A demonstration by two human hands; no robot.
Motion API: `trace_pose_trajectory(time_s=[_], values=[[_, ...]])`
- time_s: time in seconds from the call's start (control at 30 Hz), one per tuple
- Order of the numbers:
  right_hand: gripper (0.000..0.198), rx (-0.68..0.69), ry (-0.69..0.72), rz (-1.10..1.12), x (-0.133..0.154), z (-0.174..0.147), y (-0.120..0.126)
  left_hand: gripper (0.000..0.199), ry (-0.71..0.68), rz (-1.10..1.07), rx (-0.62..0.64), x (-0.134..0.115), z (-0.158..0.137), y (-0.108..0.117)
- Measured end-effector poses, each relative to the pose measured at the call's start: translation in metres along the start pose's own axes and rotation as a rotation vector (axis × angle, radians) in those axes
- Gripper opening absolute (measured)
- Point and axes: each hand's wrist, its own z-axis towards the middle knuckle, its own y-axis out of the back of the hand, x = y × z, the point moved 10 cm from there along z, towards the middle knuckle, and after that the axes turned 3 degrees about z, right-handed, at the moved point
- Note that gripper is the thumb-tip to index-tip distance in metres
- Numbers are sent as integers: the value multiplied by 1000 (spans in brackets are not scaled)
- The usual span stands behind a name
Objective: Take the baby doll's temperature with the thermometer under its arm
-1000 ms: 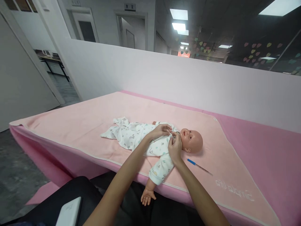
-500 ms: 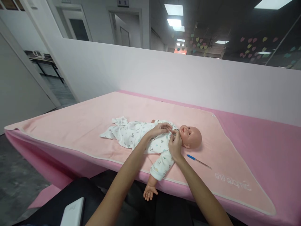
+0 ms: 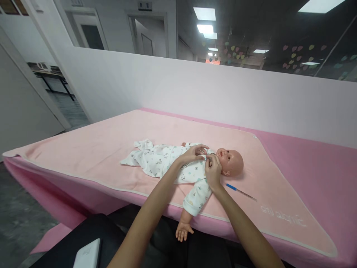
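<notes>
A baby doll lies on its back, its head to the right and its near arm hanging past the table's front edge. It wears a white printed baby suit. At the suit's neckline, just below the doll's chin, my left hand and my right hand meet. Both have their fingers pinched on the collar fabric, where a small pale fastening shows between them. The fingertips partly hide what they grip. To the right of my right wrist lies a thin rod with a blue handle, touched by neither hand.
A peach mat covers much of the table, over a pink cloth that drapes down the front. A low white partition with glass above stands behind. A white rectangular device rests on my lap.
The view has shifted slightly, so the doll and rod appear a little farther right. Both hands stay at the collar, with small finger movements and the right fingers closer together.
</notes>
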Motion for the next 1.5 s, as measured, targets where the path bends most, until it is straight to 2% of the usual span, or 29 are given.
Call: trace_pose_trajectory(time_s=[0.13,0.2,0.3,0.37,0.47,0.57,0.67,0.77,0.83,1.0,1.17,1.33,1.5], values=[[26,37,213,-30,23,-4,-1,35,-24,77,-137,-5,-16,21],[27,127,328,-55,36,-5,-13,32,-34,183,-172,-10,-31,30],[22,277,465,-136,50,-5,-40,35,-70,410,-148,-18,-55,31],[19,294,476,-195,53,0,-52,41,-119,606,-216,-26,-69,33],[18,235,418,-248,49,7,-56,45,-138,847,-371,-29,-82,38],[19,216,391,-293,45,4,-55,34,-172,1062,-557,-33,-91,44],[17,230,377,-319,42,1,-53,27,-213,1195,-767,-39,-102,51],[12,262,384,-281,45,-1,-51,30,-235,1252,-904,-46,-111,52],[11,270,395,-232,48,-1,-50,32,-279,1286,-913,-51,-113,45],[11,255,412,-139,51,-3,-47,29,-379,1336,-733,-53,-99,14],[11,211,377,-139,45,-2,-45,21,-373,1350,-638,-45,-88,5],[14,224,366,-141,44,-2,-47,17,-343,1332,-655,-44,-89,9],[14,210,349,-93,42,0,-45,13,-290,1358,-726,-44,-91,12]])
